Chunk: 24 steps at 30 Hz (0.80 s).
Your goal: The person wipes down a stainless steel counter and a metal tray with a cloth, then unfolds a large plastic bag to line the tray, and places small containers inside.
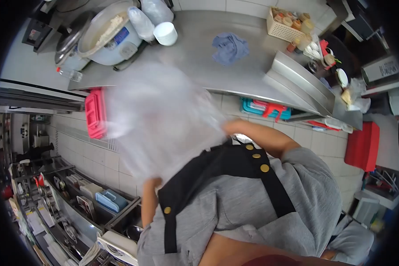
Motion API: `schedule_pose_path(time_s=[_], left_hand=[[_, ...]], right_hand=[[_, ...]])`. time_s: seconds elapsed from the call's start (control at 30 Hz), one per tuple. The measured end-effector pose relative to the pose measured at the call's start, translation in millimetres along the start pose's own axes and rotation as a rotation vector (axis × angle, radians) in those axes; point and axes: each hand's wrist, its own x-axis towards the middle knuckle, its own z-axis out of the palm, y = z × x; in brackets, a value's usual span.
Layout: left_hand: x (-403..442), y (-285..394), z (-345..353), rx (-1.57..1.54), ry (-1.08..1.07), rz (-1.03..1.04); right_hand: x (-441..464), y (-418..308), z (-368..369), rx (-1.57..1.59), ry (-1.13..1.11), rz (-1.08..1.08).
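A large translucent plastic bag (164, 119), smeared by motion, spreads out in front of my body and hides part of the steel counter's edge. My left hand (153, 182) is at its lower edge, with the fingers mostly hidden behind the plastic. On the other side, my right hand (229, 127) grips the bag near its right edge, close to my black apron (226, 159). Whether anything is inside the bag cannot be made out.
On the steel counter (190, 35) are a blue cloth (230, 48), white bowls (166, 33), a rice cooker (113, 37) and a basket of bottles (286, 26). A pink crate (95, 113) stands below. Drawers (84, 195) with utensils line the lower left.
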Motion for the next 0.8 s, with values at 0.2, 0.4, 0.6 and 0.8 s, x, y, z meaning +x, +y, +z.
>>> schedule_pose_path(time_s=[0.2, 0.4, 0.6, 0.8], left_hand=[[-96.7, 60.9, -66.3, -0.779, -0.523, 0.377], [-183.4, 116.3, -232.3, -0.855, -0.302, 0.093], [-234.0, 98.6, -183.9, -1.109, -0.253, -0.032], [-194.8, 115.5, -226.1, -1.307, -0.350, 0.028]], right_hand=[[-2.5, 14.5, -159.9, 0.467, 0.010, 0.180], [112.6, 45.9, -308.4, -0.385, 0.766, 0.565], [191.3, 70.2, -233.2, -0.408, 0.819, 0.482], [233.5, -63.2, -87.5, -0.485, 0.621, 0.187]])
